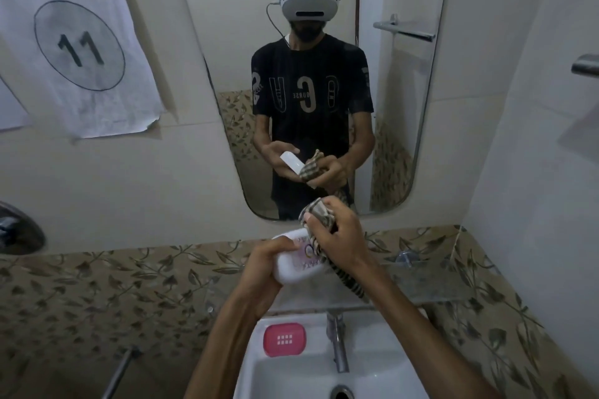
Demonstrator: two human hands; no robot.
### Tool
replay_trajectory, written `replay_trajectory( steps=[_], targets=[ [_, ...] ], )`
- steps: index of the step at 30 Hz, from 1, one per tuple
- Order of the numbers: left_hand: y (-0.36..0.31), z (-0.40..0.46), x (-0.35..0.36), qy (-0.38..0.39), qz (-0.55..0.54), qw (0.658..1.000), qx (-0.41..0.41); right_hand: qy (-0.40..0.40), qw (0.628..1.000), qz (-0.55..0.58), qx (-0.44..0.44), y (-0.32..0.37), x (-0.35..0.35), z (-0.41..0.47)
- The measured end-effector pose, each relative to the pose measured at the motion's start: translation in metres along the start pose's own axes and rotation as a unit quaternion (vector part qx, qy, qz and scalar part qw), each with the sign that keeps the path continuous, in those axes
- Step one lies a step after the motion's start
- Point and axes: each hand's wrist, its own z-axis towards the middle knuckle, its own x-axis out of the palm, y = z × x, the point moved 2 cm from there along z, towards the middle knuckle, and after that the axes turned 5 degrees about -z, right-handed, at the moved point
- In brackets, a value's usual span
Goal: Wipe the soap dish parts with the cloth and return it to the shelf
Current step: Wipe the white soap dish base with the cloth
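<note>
1. The soap dish lid [293, 264] in my left hand [270, 264] is white with pink print.
2. The cloth [319, 215] gripped in my right hand [340, 238] is checked beige and dark.
3. Below my left wrist, the soap dish tray [284, 338] is pink with white slots.
4. The basin [291, 376] under my arms is white.
5. The tiles [129, 288] left of my hands are tan with dark leaves.

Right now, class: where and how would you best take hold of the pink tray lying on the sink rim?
Probably pinch the pink tray across its two long edges from above: it lies flat on the sink rim, left of the tap, unobstructed.
</note>
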Motion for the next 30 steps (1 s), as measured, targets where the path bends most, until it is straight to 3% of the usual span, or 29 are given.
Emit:
replay_trajectory(
  steps=[4, 7, 9, 14, 19, 23, 30],
  targets=[
    [0.01, 0.001, 0.007, -0.004, -0.1, 0.993, 0.055, -0.119, 0.992, -0.014, 0.04, 0.005, 0.001, -0.001],
    [0.012, 0.002, 0.009, 0.009, -0.14, 0.987, 0.076, -0.149, 0.986, -0.034, 0.072, 0.007, 0.004, -0.008],
    [0.009, 0.002, 0.009, 0.007, -0.155, 0.984, 0.088, -0.158, 0.985, -0.062, 0.038, 0.011, 0.01, -0.018],
    [0.007, -0.001, 0.006, -0.045, -0.206, 0.973, 0.097, -0.09, 0.98, -0.08, -0.157, 0.022, 0.029, -0.04],
    [0.008, 0.0, 0.01, -0.065, -0.213, 0.97, 0.096, -0.141, 0.982, -0.09, -0.09, 0.02, 0.02, -0.019],
    [0.012, 0.002, 0.001, -0.073, -0.237, 0.966, 0.076, -0.067, 0.972, -0.09, -0.205, 0.028, 0.038, -0.044],
    [0.016, 0.007, -0.003, -0.111, -0.234, 0.966, 0.026, -0.052, 0.943, -0.154, -0.29, 0.04, 0.05, -0.054]
  ],
)
